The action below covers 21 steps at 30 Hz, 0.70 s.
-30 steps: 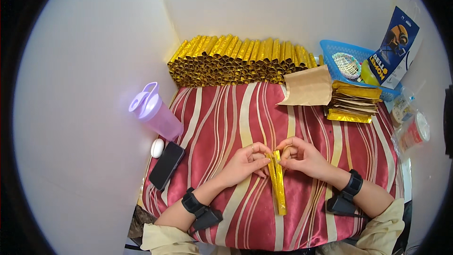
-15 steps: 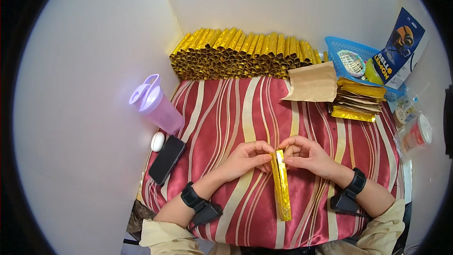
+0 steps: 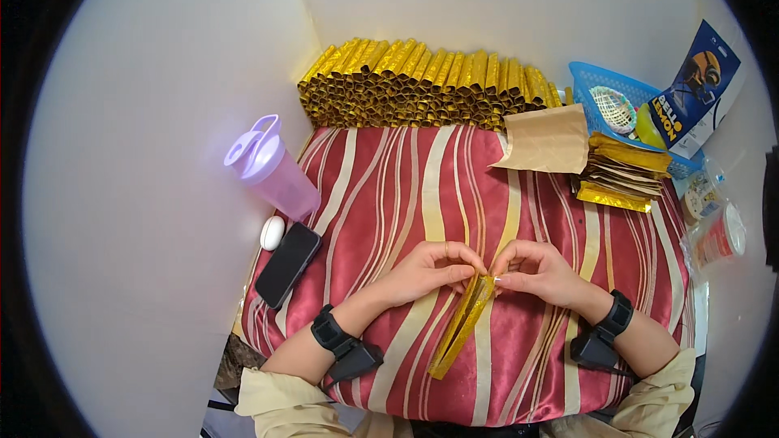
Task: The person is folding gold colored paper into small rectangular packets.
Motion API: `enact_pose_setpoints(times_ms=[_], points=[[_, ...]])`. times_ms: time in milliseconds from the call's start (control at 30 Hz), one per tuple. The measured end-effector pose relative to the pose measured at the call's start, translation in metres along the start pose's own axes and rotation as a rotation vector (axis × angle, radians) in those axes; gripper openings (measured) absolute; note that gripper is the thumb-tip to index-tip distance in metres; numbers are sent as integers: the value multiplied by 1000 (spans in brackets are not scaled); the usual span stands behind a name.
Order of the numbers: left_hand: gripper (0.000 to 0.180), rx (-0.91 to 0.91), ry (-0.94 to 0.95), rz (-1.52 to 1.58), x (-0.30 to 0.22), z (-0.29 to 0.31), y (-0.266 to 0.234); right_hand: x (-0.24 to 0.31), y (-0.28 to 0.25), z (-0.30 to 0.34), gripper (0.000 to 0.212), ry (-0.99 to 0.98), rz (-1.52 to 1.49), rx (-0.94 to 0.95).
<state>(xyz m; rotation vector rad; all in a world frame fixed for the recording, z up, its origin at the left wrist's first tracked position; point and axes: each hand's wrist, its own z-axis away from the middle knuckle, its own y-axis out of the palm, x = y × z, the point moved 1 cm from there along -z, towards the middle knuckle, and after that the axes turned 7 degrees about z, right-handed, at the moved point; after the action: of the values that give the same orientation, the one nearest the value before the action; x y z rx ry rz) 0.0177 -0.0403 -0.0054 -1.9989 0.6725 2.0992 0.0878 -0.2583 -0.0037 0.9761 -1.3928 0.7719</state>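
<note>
A long, narrow strip of folded gold foil paper (image 3: 461, 328) slants down toward me, with a dark slit along its length. Its far end is pinched from both sides. My left hand (image 3: 430, 270) is closed, thumb and fingertips on the left edge of that end. My right hand (image 3: 542, 272) is closed too, its thumb and forefinger gripping the right edge close to the left fingertips. The strip's near end hangs free over the red striped cloth (image 3: 389, 219). Fingers partly hide the pinched end.
Many gold paper tubes (image 3: 422, 81) are stacked at the back. To the right are brown paper (image 3: 545, 139), a pile of flat gold sheets (image 3: 621, 172), a blue basket (image 3: 592, 85) and a wrapped cup (image 3: 722, 235). A purple bottle (image 3: 280, 178), white oval object (image 3: 273, 233) and phone (image 3: 288, 266) lie left.
The gold strip has swung so its near end points further left, and its slit looks wider. Both hands still pinch the far end, closer together.
</note>
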Motion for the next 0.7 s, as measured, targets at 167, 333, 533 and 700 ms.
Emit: enact_pose_setpoints(times_ms=[167, 333, 533, 700], points=[[17, 28, 18, 37, 0, -1, 0, 2, 0, 1, 11, 1, 5, 22], [16, 58, 53, 96, 1, -1, 0, 4, -1, 1, 12, 9, -14, 54], [10, 32, 119, 29, 3, -3, 1, 6, 2, 3, 15, 38, -9, 93], [8, 29, 134, -6, 3, -2, 2, 2, 0, 2, 16, 56, 19, 122]])
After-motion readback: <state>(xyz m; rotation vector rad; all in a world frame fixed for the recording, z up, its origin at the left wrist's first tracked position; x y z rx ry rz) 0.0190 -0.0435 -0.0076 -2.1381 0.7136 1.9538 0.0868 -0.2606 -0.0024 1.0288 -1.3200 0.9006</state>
